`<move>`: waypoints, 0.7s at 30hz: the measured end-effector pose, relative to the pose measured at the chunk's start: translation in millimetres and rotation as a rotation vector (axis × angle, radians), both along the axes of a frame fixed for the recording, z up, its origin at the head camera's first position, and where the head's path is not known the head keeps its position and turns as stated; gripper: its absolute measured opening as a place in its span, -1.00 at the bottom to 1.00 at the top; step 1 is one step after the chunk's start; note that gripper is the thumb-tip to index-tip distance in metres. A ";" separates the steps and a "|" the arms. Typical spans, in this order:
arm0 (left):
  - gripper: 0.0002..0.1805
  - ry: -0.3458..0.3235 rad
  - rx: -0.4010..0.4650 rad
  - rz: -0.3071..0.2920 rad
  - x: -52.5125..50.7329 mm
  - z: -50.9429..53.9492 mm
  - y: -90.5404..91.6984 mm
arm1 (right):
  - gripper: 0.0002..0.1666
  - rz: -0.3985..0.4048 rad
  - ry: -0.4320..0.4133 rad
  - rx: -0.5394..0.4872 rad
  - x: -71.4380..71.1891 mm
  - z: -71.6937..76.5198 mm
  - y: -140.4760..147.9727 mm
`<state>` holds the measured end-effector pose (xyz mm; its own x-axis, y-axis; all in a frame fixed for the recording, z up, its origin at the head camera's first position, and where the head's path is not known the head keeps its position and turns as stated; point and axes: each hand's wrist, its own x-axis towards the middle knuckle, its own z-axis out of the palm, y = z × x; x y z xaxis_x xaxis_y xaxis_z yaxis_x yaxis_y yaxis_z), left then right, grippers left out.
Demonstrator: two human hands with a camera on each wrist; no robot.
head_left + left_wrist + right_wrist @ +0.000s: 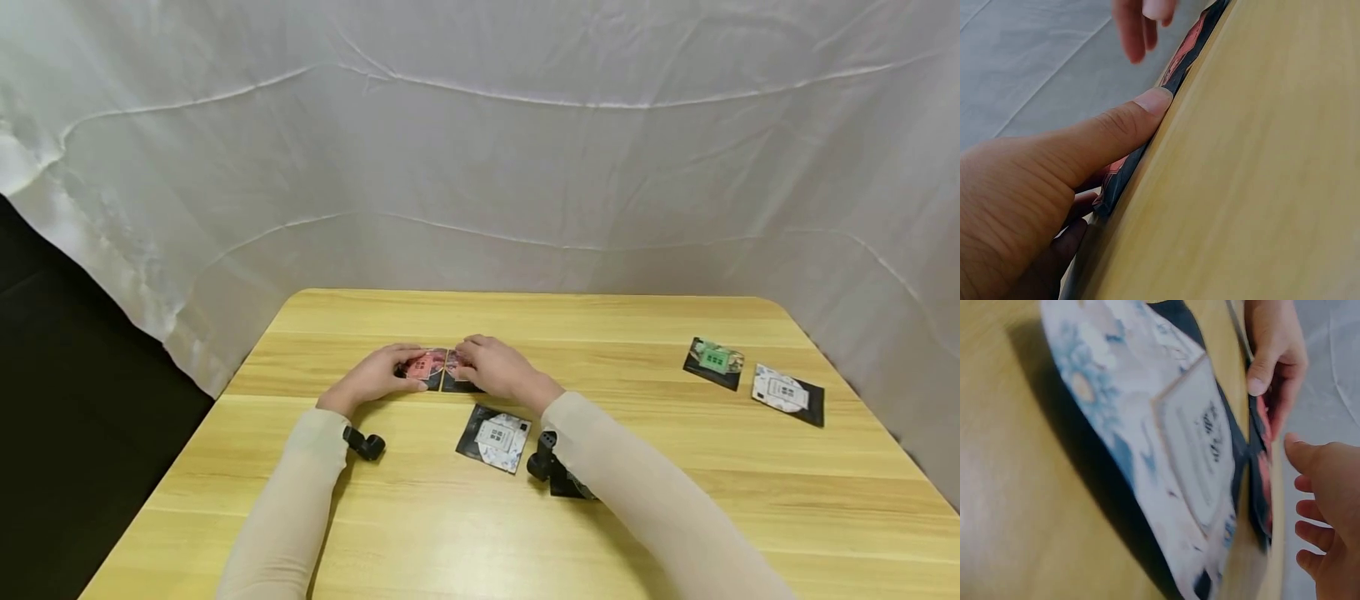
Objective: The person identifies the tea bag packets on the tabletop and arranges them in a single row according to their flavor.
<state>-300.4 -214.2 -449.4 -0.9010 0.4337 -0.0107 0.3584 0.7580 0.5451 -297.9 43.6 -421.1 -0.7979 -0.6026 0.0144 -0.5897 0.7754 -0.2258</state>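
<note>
Two flat black packets with red labels lie side by side toward the back of the wooden table. My left hand (375, 375) holds the left red packet (422, 367) by its edges. In the left wrist view, the thumb (1141, 109) presses that packet's dark near edge, and the other fingers are around its end. Over the right red packet (459, 386) is my right hand (498, 367), covering part of it in the head view. The right wrist view shows this hand's fingers loosely bent and apart from the packets. Nearer me lies a white-and-blue floral packet (497, 437).
Beneath my right forearm is another dark packet (567, 483), mostly hidden. A green-labelled packet (714, 362) and a white-and-black packet (787, 394) lie at the table's right. A pale curtain (525, 167) hangs behind the table's back edge.
</note>
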 end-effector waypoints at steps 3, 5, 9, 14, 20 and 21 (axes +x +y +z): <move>-0.12 0.001 -0.008 0.004 -1.0 0.2 -0.4 | -0.38 -0.006 0.024 -0.032 0.6 6.1 6.3; -0.12 0.001 -0.016 0.011 -2.0 -0.2 -1.2 | -0.40 -0.011 0.023 -0.056 1.0 10.2 10.9; -0.11 -0.001 -0.017 0.016 -2.1 -0.1 -2.4 | -0.41 -0.018 0.000 -0.083 2.8 14.6 19.8; -0.11 -0.007 0.000 0.011 -0.2 0.8 -2.0 | -0.38 0.013 -0.035 -0.110 8.3 15.4 32.4; -0.12 -0.009 -0.004 0.006 2.2 1.1 0.2 | -0.31 0.041 -0.077 -0.150 18.5 13.0 48.3; -0.12 -0.010 -0.006 0.010 2.6 1.4 0.4 | -0.30 0.047 -0.084 -0.161 20.6 12.5 50.6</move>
<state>-297.8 -213.7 -448.1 -0.9052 0.4245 -0.0229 0.3450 0.7649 0.5440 -277.4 94.2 -408.6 -0.7716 -0.6343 0.0480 -0.5981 0.6977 -0.3944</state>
